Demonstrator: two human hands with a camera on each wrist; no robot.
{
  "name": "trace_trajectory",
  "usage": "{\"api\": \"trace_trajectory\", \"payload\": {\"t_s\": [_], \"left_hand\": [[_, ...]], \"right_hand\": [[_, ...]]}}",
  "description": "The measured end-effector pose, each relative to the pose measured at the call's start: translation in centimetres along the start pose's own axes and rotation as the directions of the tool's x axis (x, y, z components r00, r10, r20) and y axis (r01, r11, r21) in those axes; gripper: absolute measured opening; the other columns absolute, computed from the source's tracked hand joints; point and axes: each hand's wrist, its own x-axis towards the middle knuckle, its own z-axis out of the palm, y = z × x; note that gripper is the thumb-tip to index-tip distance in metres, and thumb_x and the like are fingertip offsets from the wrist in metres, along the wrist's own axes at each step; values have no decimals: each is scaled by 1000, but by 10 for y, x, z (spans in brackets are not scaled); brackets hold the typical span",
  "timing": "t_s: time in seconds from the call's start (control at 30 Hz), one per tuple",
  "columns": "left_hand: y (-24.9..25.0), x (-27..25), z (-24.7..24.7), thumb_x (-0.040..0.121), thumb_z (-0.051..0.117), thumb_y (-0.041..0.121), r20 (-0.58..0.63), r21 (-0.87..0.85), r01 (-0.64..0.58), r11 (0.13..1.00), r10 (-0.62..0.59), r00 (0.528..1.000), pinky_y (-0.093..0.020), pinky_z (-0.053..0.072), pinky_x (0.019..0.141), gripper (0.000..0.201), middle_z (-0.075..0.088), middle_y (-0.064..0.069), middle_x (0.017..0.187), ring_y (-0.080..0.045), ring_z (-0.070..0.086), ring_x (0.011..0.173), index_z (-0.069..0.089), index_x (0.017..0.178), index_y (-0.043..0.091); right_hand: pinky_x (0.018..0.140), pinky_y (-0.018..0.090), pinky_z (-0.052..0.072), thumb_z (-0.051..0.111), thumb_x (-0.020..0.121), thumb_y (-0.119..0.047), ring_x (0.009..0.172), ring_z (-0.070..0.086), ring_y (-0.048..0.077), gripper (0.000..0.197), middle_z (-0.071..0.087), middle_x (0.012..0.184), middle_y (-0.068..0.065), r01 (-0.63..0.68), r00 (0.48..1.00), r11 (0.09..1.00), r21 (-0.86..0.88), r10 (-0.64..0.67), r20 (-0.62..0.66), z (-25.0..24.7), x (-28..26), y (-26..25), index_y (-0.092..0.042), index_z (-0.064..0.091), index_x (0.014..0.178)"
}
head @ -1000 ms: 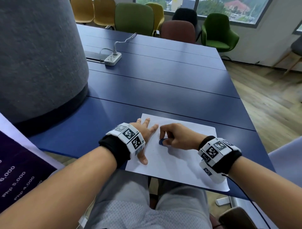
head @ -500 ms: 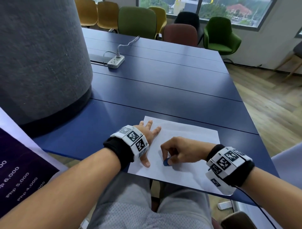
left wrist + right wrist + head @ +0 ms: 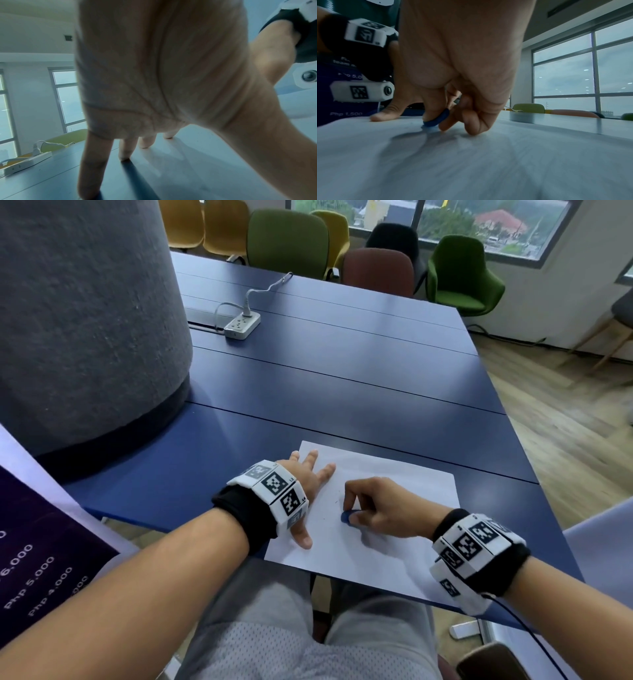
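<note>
The left hand (image 3: 310, 481) lies flat on the left edge of the sheet of paper (image 3: 397, 559). Its fingers (image 3: 93, 161) are spread and straight, gripping nothing. Judging by the pose, it is there to pin the sheet so it cannot slide or wrinkle on the smooth blue worktop (image 3: 342, 392).

The right hand (image 3: 380, 505) is curled, pinching a small blue disc (image 3: 346, 517) between thumb and fingertips. The right wrist view shows the blue disc (image 3: 436, 119) tilted, with only its lower edge touching the paper. This looks like a grip for rubbing or marking with firm pressure on one spot. The disc sits around the middle of the sheet, just right of the left hand's thumb.

The paper lies at the near edge of the worktop, within easy reach. A power strip (image 3: 242, 326) sits well apart at the far left, beside a grey pillar (image 3: 85, 320).
</note>
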Motion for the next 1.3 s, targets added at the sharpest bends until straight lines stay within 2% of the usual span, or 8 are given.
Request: {"api": "trace_trajectory", "payload": {"t_s": [0.13, 0.27, 0.43, 0.6, 0.8, 0.97, 1.17, 1.3], "left_hand": [[2, -1, 3, 55, 88, 57, -15, 21, 7, 1000, -7, 1000, -53, 26, 114, 148, -19, -9, 162, -36, -5, 149, -20, 153, 31], [0, 0, 2, 54, 88, 56, -42, 27, 2, 1000, 0, 999, -52, 29, 114, 147, -14, -10, 163, -37, -2, 149, -17, 154, 29], [1, -2, 1, 56, 89, 55, -37, 17, 3, 1000, -2, 999, -52, 29, 114, 146, -16, -9, 163, -35, -5, 150, -17, 154, 30], [1, 1, 4, 55, 88, 56, -42, 31, 15, 999, -13, 999, -52, 32, 112, 148, -17, -9, 162, -36, -4, 150, -20, 153, 30], [1, -1, 3, 56, 89, 54, -44, 8, 9, 1000, -9, 999, -52, 31, 113, 147, -17, -8, 162, -35, -5, 150, -18, 153, 31], [2, 1, 4, 54, 89, 54, -52, 17, 14, 1000, -13, 999, -53, 32, 112, 148, -15, -11, 162, -37, -5, 149, -18, 153, 29], [1, 1, 5, 53, 90, 55, -60, 10, 5, 1000, -4, 998, -55, 31, 112, 148, -14, -10, 163, -36, -4, 150, -16, 154, 30], [2, 2, 6, 53, 90, 54, -72, 9, 13, 1000, -13, 997, -53, 30, 113, 148, -13, -11, 163, -37, -4, 149, -16, 154, 29]], "right_hand": [[52, 16, 35, 73, 81, -26, 51, 41, 6, 8, 47, 57, -8, 31, 978, 999, -22, -26, 207, -2, -7, -6, -23, 65, 80], [57, 20, 37, 72, 80, -27, 56, 48, 5, 8, 50, 62, -10, -64, 998, 990, -124, 62, -21, -16, 22, -3, -24, 66, 83], [66, 26, 38, 68, 83, -26, 70, 50, 15, 7, 48, 66, -14, -174, 965, 976, -134, 142, -219, -21, 41, 11, -22, 63, 86], [49, 14, 34, 73, 79, -24, 49, 44, 4, 10, 48, 57, -9, -25, 999, 997, -67, 27, 31, -17, 25, 5, -24, 63, 77], [65, 30, 44, 66, 84, -32, 69, 54, 17, 10, 52, 68, -12, -168, 972, 968, -187, 131, -197, -22, 44, 15, -26, 58, 84], [55, 25, 35, 67, 84, -34, 58, 49, 7, 13, 53, 63, -10, -56, 998, 983, -175, 48, -47, -13, 23, 9, -29, 56, 80], [65, 29, 39, 61, 86, -35, 76, 56, 23, 13, 59, 81, -4, -185, 966, 943, -276, 123, -228, -22, 37, 20, -24, 55, 92], [57, 22, 37, 65, 85, -28, 63, 50, 8, 12, 52, 69, -12, -60, 993, 970, -237, 33, -118, -16, 25, 11, -22, 56, 89]]}}
